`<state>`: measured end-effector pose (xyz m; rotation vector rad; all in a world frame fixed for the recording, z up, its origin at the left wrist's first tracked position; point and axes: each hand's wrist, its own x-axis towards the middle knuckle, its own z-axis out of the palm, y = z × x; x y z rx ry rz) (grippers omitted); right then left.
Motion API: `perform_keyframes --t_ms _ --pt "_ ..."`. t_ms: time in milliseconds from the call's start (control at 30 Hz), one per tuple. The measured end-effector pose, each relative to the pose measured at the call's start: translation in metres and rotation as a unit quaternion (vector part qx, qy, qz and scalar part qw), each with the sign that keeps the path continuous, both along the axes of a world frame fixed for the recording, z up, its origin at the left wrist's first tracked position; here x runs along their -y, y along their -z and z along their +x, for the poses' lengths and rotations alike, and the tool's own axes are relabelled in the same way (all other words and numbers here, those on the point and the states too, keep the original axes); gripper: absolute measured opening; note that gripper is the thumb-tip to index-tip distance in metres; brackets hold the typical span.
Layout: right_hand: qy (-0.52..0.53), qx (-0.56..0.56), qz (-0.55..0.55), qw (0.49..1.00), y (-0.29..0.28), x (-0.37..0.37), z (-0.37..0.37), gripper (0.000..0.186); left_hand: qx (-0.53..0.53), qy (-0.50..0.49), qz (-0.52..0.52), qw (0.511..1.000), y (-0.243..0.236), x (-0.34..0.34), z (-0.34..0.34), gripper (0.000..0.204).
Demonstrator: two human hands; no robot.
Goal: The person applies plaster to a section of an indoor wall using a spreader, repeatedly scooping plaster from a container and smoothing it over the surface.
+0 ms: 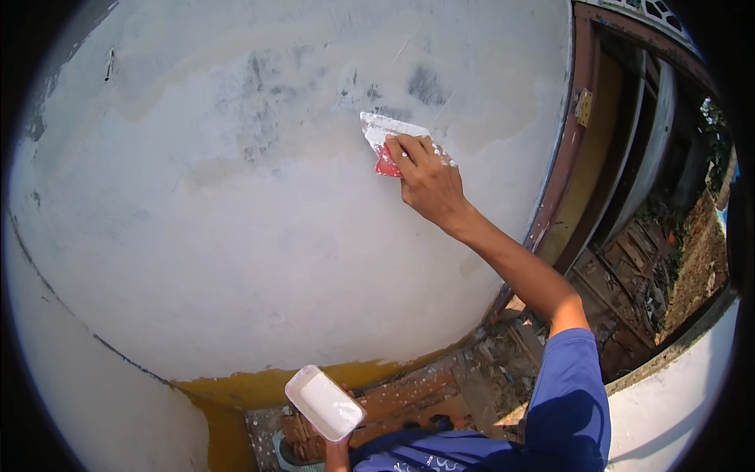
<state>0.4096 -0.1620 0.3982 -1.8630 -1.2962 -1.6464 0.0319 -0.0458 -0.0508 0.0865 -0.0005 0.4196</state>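
My right hand [425, 177] grips a putty-smeared scraper [381, 126] with a red part [387, 164], held high at the wall [259, 236], near dark mottled patches and beige streaks on its pale surface. My left hand [336, 447], low in the picture, holds a small white rectangular tub [324, 401] with white paste inside, its fingers partly hidden behind the tub. Yellow paint shows along the wall's bottom.
A brown-framed doorway [583, 71] stands at the right, with splintered boards [629, 267] and debris beyond. An adjoining wall [71, 362] meets this one at the left. Planks [409, 393] lie at the wall's foot. A white ledge [676, 385] is at the lower right.
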Motion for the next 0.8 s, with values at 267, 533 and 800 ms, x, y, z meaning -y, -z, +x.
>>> perform_keyframes --t_ms 267,533,800 --pt "0.051 -0.005 0.139 0.989 -0.042 0.024 0.007 0.047 0.012 -0.013 -0.052 0.998 0.0 -0.011 0.001 0.084" --pt "0.036 0.017 -0.045 0.998 0.061 -0.027 -0.028 0.05 0.014 -0.018 -0.11 0.994 0.019 -0.023 -0.005 0.083" --pt "0.002 -0.103 0.213 0.972 -0.047 0.079 0.054 0.041 -0.023 0.02 0.013 0.999 -0.023 -0.009 0.01 0.075"
